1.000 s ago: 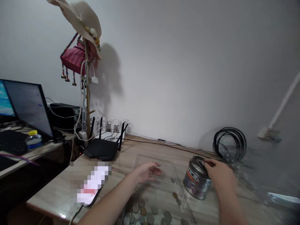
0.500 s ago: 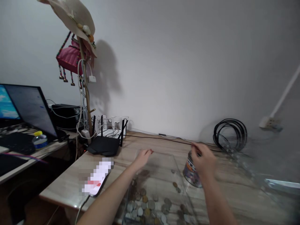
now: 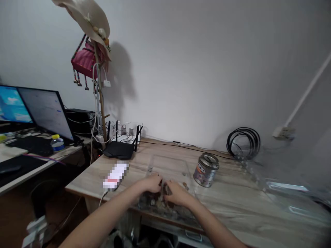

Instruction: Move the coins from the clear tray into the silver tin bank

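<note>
A clear plastic tray (image 3: 170, 164) lies on the wooden table, holding several coins (image 3: 165, 206) at its near end. My left hand (image 3: 151, 183) and my right hand (image 3: 176, 193) are both inside the tray, over the coins, fingertips meeting with fingers curled. Whether they hold coins is hidden. A small metal tin (image 3: 206, 169) with a slotted lid stands to the right of the tray, with no hand on it.
A phone (image 3: 115, 176) on a cable lies left of the tray. A black router (image 3: 119, 148), a stand with a hat and pink bag (image 3: 86, 61), monitors (image 3: 46, 112), a cable coil (image 3: 243, 139) and clear plastic items (image 3: 284, 193) surround the table.
My right hand left the tin and came down into the tray. My left hand drew back to meet it over the coins. The view pulled back from the table.
</note>
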Motion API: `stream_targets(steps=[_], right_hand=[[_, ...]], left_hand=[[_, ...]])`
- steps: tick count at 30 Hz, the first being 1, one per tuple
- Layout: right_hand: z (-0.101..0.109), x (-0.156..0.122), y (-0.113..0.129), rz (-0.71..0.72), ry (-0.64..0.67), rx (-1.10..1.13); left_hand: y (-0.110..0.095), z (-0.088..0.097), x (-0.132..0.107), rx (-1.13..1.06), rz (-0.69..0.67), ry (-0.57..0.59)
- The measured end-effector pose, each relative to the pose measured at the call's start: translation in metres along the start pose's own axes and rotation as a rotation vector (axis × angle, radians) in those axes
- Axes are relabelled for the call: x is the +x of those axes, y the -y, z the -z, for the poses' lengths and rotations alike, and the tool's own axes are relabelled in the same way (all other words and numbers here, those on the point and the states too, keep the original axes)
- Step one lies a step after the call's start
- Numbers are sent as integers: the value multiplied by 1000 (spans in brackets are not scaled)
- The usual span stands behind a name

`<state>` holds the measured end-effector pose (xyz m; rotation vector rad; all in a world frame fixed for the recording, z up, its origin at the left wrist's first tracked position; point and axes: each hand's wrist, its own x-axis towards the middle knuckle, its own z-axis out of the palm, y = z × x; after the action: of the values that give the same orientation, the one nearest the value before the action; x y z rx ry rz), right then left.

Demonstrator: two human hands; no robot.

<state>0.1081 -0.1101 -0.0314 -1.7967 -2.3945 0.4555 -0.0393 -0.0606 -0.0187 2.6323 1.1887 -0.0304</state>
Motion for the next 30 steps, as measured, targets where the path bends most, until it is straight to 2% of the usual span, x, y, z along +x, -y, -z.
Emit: stream_targets(steps=[4, 9, 14, 20, 26, 30], right_hand=[[-4, -4, 15, 123, 45, 81], [2, -6, 26, 160, 170, 120], [6, -10, 24, 117, 240, 99], [12, -14, 7, 95, 298, 64], [22, -19, 2, 36, 376, 54], [28, -21, 0, -27, 441, 55]], left_hand=[[-8, -2, -20, -25, -25, 54], [-9, -3, -23, -62, 25, 145], [-9, -3, -24, -74, 20, 149], [-11, -2, -33, -112, -51, 129], [-9, 1, -33, -210, -32, 198], [-12, -1, -30, -298, -95, 259]])
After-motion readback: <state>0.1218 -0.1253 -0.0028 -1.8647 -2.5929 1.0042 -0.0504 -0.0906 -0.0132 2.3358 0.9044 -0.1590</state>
